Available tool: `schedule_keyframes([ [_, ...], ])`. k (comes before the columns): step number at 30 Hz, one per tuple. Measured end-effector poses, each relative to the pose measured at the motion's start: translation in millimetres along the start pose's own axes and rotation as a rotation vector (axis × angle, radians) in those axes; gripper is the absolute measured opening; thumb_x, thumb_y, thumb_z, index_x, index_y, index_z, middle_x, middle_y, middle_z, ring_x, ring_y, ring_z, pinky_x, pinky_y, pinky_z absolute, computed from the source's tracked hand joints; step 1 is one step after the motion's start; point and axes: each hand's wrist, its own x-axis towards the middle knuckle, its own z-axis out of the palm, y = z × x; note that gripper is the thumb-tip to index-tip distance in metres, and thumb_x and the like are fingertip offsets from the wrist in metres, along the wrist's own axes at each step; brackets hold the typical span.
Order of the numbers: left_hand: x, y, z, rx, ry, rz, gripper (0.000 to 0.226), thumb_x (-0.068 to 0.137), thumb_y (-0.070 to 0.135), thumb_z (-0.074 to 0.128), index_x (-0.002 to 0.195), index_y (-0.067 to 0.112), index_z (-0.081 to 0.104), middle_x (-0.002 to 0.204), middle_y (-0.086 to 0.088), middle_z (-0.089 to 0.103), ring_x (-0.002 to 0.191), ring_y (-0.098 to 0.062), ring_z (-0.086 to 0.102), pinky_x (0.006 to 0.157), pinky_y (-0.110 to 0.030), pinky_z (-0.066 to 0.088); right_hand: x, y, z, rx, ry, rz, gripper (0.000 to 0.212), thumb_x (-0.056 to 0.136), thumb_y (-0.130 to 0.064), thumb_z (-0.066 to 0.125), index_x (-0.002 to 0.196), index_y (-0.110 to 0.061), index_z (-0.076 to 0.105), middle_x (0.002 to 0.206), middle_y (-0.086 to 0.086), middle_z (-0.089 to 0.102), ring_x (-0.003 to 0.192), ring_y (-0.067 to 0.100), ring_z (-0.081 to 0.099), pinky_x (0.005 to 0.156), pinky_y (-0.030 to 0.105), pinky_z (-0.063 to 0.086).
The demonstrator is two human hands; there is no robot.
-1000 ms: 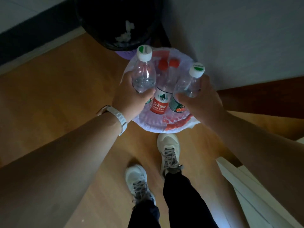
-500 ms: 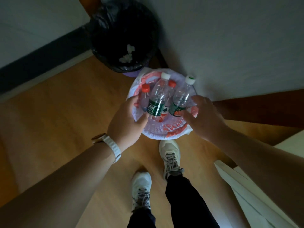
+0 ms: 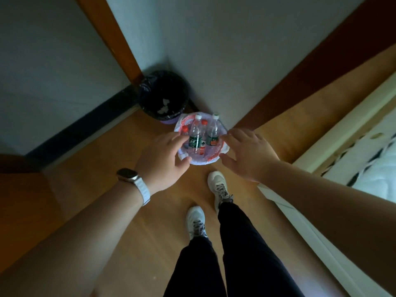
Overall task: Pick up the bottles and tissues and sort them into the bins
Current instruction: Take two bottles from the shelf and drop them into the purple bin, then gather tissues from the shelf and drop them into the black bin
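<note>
Right btwn hands (left hand (image 3: 162, 156), right hand (image 3: 250, 153), spread): bottles (image 3: 195, 140) in bin (image 3: 201, 162).

Two bins
Bottles (image 3: 195, 139) stand in the near bin (image 3: 201, 162) between left hand (image 3: 162, 159) and right hand (image 3: 249, 153); tissues (image 3: 163, 106) lie in the far bin (image 3: 145, 88).

Single view here, head-worn and wide-angle, tilted steeply down over the floor (image 3: 90, 189). Nearest the lens, the left hand (image 3: 164, 159) and right hand (image 3: 250, 155) reach in from the bottom corners to mid-frame. Just beyond them, farther off, the white-lined bin (image 3: 199, 162) and black-lined bin (image 3: 150, 91) sit in the room's corner. And the bed (image 3: 364, 163) clips the right edge.
</note>
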Motion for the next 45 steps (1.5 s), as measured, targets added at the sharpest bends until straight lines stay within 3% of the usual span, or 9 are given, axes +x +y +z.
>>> schedule_keyframes([
  [4,-36.7,41.4,-49.9,0.155,0.031,0.130,0.049,0.084,0.033,0.069,0.129,0.016,0.057,0.126,-0.009,0.059,0.115,-0.030,0.056,0.091,-0.044,0.051,-64.6,-25.1,-55.7,-0.031,0.067,0.038,0.056,0.087,-0.056,0.035,0.131,-0.025,0.050,0.133,0.001,0.053,0.122,0.026,0.049,0.095,0.043,0.043],
  [9,-72.5,102.3,-89.6,0.320,0.063,0.259,0.048,0.080,0.041,0.065,0.122,0.017,0.061,0.119,-0.006,0.061,0.108,-0.029,0.058,0.083,-0.043,0.050,-146.2,-38.6,-105.5,-0.073,0.170,0.143,0.051,0.086,-0.054,0.045,0.125,-0.023,0.055,0.124,0.000,0.057,0.114,0.025,0.053,0.087,0.039,0.045],
  [14,-92.5,168.1,-102.0,0.315,0.066,0.438,0.050,0.081,0.046,0.053,0.122,0.020,0.064,0.119,-0.004,0.063,0.113,-0.026,0.057,0.090,-0.040,0.048,-225.7,-41.0,-132.6,-0.120,0.217,0.261,0.053,0.088,-0.057,0.042,0.135,-0.032,0.041,0.135,-0.004,0.048,0.126,0.021,0.044,0.101,0.037,0.037],
  [19,-104.1,227.5,-98.5,0.279,0.029,0.605,0.050,0.088,0.048,0.046,0.126,0.021,0.062,0.129,-0.004,0.060,0.119,-0.025,0.055,0.095,-0.043,0.048,-311.1,-38.1,-144.6,-0.073,0.258,0.379,0.056,0.091,-0.057,0.038,0.138,-0.028,0.041,0.144,-0.001,0.042,0.134,0.023,0.036,0.107,0.042,0.034],
  [26,-157.3,318.4,-72.5,0.287,0.030,0.896,0.045,0.092,0.042,0.050,0.128,0.018,0.062,0.131,-0.008,0.060,0.123,-0.027,0.053,0.098,-0.046,0.046,-451.5,-48.5,-128.6,-0.036,0.456,0.576,0.050,0.087,-0.054,0.041,0.122,-0.022,0.057,0.124,0.002,0.058,0.118,0.027,0.052,0.093,0.042,0.044],
  [37,-319.2,470.3,11.4,0.326,-0.140,1.335,0.047,0.087,0.046,0.049,0.126,0.022,0.060,0.127,-0.004,0.060,0.117,-0.027,0.055,0.093,-0.047,0.048,-719.4,-130.3,-57.6,-0.001,0.592,1.087,0.053,0.086,-0.056,0.045,0.128,-0.024,0.053,0.132,0.000,0.054,0.125,0.024,0.047,0.101,0.043,0.040],
  [45,-418.9,564.7,63.9,0.275,-0.177,1.629,0.045,0.083,0.047,0.052,0.121,0.024,0.059,0.124,-0.003,0.059,0.112,-0.027,0.056,0.089,-0.042,0.045,-847.9,-187.9,-17.5,0.010,0.655,1.377,0.054,0.087,-0.054,0.043,0.128,-0.021,0.055,0.129,0.000,0.056,0.123,0.025,0.049,0.102,0.043,0.040],
])
